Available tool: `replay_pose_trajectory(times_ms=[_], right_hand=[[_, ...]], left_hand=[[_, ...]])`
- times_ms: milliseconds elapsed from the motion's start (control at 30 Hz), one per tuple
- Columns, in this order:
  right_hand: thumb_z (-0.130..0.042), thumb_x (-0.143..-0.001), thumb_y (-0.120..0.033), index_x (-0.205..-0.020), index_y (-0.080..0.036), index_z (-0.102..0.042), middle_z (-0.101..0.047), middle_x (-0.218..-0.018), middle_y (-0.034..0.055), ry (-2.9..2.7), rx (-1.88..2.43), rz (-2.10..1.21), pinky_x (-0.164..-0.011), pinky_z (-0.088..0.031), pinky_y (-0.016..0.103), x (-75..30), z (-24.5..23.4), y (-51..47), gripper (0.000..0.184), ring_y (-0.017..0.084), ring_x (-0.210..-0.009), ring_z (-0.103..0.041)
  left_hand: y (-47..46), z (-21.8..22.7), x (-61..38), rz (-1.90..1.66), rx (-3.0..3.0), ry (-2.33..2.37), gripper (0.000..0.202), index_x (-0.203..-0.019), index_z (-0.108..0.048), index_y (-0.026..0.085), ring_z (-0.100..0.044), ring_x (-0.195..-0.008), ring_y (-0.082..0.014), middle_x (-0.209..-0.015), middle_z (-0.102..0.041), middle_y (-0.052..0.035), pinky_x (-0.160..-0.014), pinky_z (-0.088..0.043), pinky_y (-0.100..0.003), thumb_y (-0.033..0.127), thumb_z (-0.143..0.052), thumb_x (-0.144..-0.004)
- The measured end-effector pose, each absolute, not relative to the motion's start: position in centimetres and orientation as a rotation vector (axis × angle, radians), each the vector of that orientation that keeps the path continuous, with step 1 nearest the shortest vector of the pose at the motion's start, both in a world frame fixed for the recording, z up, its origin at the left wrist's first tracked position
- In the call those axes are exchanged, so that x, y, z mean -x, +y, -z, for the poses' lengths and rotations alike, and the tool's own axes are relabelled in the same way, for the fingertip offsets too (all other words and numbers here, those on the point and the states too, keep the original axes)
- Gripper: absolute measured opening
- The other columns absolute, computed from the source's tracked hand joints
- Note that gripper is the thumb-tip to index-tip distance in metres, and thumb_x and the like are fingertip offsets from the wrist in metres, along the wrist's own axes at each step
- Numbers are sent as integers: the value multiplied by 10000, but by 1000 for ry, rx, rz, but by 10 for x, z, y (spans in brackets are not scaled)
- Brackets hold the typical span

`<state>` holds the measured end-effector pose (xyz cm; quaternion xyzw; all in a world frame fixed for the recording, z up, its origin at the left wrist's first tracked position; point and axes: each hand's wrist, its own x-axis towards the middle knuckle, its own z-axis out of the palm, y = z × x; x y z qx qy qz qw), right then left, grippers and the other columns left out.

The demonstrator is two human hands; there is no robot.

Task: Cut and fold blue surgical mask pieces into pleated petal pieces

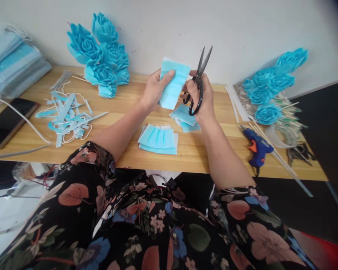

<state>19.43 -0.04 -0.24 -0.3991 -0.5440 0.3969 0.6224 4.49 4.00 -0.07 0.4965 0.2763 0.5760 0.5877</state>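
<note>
My left hand point(154, 88) pinches a light blue pleated piece of face mask fabric point(174, 84), raised above the table. In my right hand point(204, 90) is a pair of black-handled scissors point(197, 80), blades pointing up and slightly parted. The right fingertips are close to the fabric's right edge; whether they touch it I cannot tell. Below the hands lie a small pile of blue cut pieces point(186, 119) and, nearer to me, a stack of pleated mask pieces point(158, 140).
Cut strips and ear loops point(69, 116) lie at left, near a phone point(9, 122) and stacked masks point(15, 63). Blue fabric flowers point(101, 56) stand at the wall. On the right are more flowers point(270, 82), a blue glue gun point(257, 148) and a tape roll point(280, 137).
</note>
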Motion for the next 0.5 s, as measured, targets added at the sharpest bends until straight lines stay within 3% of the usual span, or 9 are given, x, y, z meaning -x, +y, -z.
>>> replay_pose_trajectory(times_ms=[233,500], right_hand=[[-772,-780,-339,-1024,-272,-554,-508,-666,-88,-1330,896,-788,-540,-373,233,-196,5,0,334,73,-572,-444],[-717,-811,-386,-1074,-305,-524,-544,-763,-48,-1326,967,-661,-564,-419,257,-204,4,4,336,113,-628,-481]], left_hand=[[37,0,-45,-1247,-1202,661,145,-831,-675,104,-620,-661,-101,-790,-660,-29,-643,-498,-226,237,-675,-888],[36,-1,-46,-1222,-1400,738,173,-869,-644,132,-640,-764,-135,-771,-631,-1,-704,-479,-249,278,-732,-839]])
